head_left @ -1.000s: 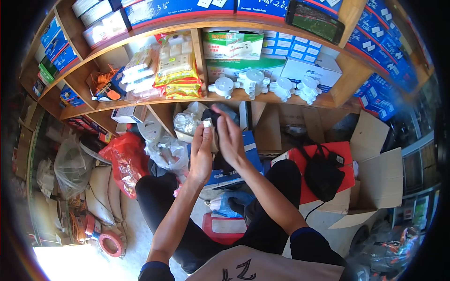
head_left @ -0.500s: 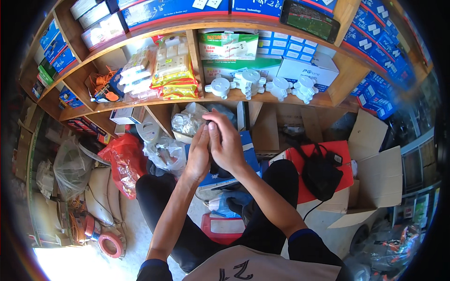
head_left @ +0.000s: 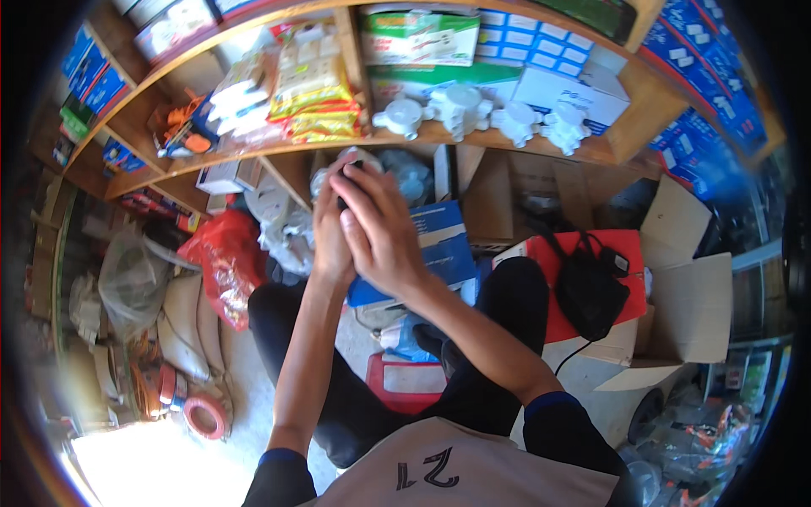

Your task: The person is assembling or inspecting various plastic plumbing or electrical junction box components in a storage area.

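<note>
Both of my hands are raised together in front of the shelf, over my lap. My left hand (head_left: 333, 232) is upright with its fingers closed around a small black object (head_left: 342, 203). From the right, my right hand (head_left: 384, 237) lays its bent fingers over the same object. Only dark bits of it show between the fingers, so I cannot make out its kind. Just below and behind the hands is a blue box (head_left: 443, 253). Beyond the fingertips are clear plastic bags (head_left: 410, 177) in the lower shelf compartment.
Round white junction boxes (head_left: 460, 110) line the shelf edge, beside yellow-and-red packets (head_left: 312, 89). To the left hang a red plastic bag (head_left: 224, 262) and grey sacks. At right, a black pouch with a cord (head_left: 587, 296) lies on a red box (head_left: 528, 253), near an opened cardboard box (head_left: 693, 313).
My hands have moved a little up and left, and the black object shows more between the fingers. The whole view has shifted, with the shelves now higher in the picture.
</note>
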### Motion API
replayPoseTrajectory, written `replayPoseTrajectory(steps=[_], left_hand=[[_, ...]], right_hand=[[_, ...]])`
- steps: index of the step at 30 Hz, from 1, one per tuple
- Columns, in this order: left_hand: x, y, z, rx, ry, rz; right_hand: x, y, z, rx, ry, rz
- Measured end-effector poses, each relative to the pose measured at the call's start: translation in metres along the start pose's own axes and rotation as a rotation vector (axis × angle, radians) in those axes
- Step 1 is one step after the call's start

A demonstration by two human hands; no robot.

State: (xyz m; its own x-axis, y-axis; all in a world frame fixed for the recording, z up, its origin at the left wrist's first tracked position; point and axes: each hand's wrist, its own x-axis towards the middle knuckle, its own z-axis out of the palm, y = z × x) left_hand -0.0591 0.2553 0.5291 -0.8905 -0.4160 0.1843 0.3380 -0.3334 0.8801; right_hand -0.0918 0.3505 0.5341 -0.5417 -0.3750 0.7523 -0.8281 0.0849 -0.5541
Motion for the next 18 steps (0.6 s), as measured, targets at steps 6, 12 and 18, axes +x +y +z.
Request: replayPoseTrajectory(steps=[6, 12, 18], left_hand=[[-0.005, -0.011, 0.016, 0.011, 0.052, -0.183], [-0.007, -0.014, 0.019, -0.039, 0.100, -0.325], [-0.016, -0.021, 0.012, -0.089, -0.064, -0.385]], right_hand=[[0.012, 0.032, -0.012, 0.061, 0.098, -0.005], [0.022, 0.043, -0.021, 0.191, 0.176, 0.209], [0.012, 0.054, -0.023, 0.180, 0.139, 0.415]])
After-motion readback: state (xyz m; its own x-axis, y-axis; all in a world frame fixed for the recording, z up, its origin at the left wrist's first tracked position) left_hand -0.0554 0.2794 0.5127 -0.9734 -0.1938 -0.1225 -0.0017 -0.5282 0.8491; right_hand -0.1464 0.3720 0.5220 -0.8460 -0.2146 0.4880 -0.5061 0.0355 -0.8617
